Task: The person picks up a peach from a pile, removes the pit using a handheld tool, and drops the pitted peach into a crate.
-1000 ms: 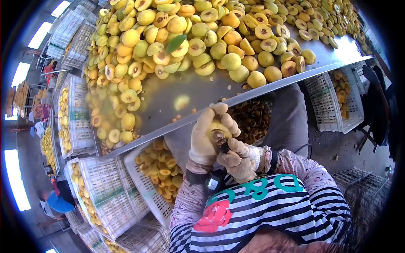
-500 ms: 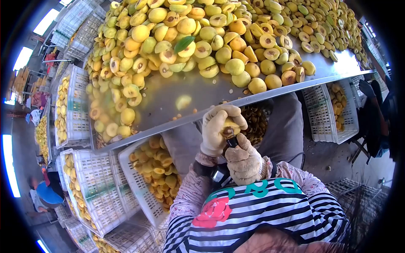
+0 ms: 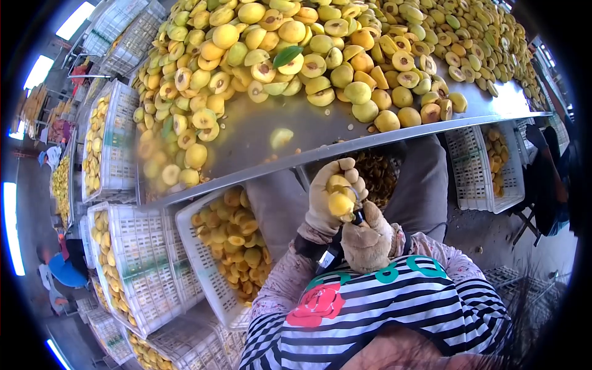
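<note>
curled left hand [image 3: 331, 192] atop right hand [image 3: 368, 240]

A steel table [image 3: 320, 126] lies heaped with whole and halved yellow fruit [image 3: 345, 61] — one green leaf [image 3: 287, 55] on the pile. White crates [image 3: 157, 271] of cut halves stand below the table's near edge, another crate [image 3: 468, 166] beneath its right end — a person in blue [image 3: 61, 271] well beyond its left end.

A steel table [image 3: 246, 139] spans the top; white crates [image 3: 148, 259] crowd the grey floor [image 3: 490, 231]; light panels [image 3: 12, 228] glow left.
</note>
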The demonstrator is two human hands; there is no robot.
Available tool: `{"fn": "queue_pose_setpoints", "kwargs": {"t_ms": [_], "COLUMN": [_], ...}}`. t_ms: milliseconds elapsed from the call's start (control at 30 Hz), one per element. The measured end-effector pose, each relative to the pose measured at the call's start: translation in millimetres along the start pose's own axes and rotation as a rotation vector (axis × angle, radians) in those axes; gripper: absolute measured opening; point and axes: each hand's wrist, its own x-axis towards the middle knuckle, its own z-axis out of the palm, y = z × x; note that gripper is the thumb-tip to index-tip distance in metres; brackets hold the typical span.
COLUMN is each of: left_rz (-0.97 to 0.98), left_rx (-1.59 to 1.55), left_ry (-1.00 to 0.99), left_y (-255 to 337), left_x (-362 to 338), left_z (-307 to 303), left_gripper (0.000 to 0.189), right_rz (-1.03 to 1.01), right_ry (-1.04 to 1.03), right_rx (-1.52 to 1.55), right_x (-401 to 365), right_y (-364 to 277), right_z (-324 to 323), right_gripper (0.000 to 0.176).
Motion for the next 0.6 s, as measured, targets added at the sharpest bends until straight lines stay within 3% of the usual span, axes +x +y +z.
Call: {"fn": "queue_pose_setpoints", "kwargs": {"t_ms": [67,133,200,233,367,467,500,533,567,600], "left_rz": [0.098,0.155,0.148,0.149,0.313,0.424,0.464,0.350,0.508,0.478], "left_rx": [0.228,0.114,0.109,0.115,0.344,0.588,0.897,1.211,1.928,1.822], "left_ry": [0.259,0.140,0.149,0.113,0.114,0.236,0.357,0.625,0.571,0.827], "left_y": [15.8,27.5,41.7,46.6,60.5,85.4,101.1,119.4,139.8,138.8], "left_x": [-6.1,-17.3,-26.7,-29.1,-49.3,-80.5,-94.4,-111.0,-113.9,-114.7], "left_z": [13.2,14.3,10.1,4.5,-5.0,7.5,6.8,16.0,24.1,36.3], "left_gripper": [0.040,0.048,0.049,0.046,0.048,0.043,0.036,0.028,0.026,0.025], "right_rz": [-0.064,-0.100,-0.274,-0.263,-0.258,-0.196,-0.181,-0.120,-0.078,-0.038], "right_ry": [0.031,0.067,0.947,1.046,0.915,0.892,0.939,0.924,0.933,0.945], "right_rx": [-0.138,-0.320,-0.628,-0.601,-0.787,-0.742,-0.815,-0.887,-0.899,-0.907], "right_x": [-8.0,-10.3,-0.4,1.3,17.9,10.0,11.3,5.5,4.4,2.9], "right_y": [-13.1,-33.0,-40.7,-44.4,-41.9,-51.0,-48.5,-49.4,-49.2,-47.4], "right_z": [1.7,14.3,28.1,25.3,32.6,21.5,28.2,26.2,26.1,25.7], "right_gripper": [0.054,0.049,0.050,0.051,0.052,0.051,0.050,0.047,0.042,0.037]}}
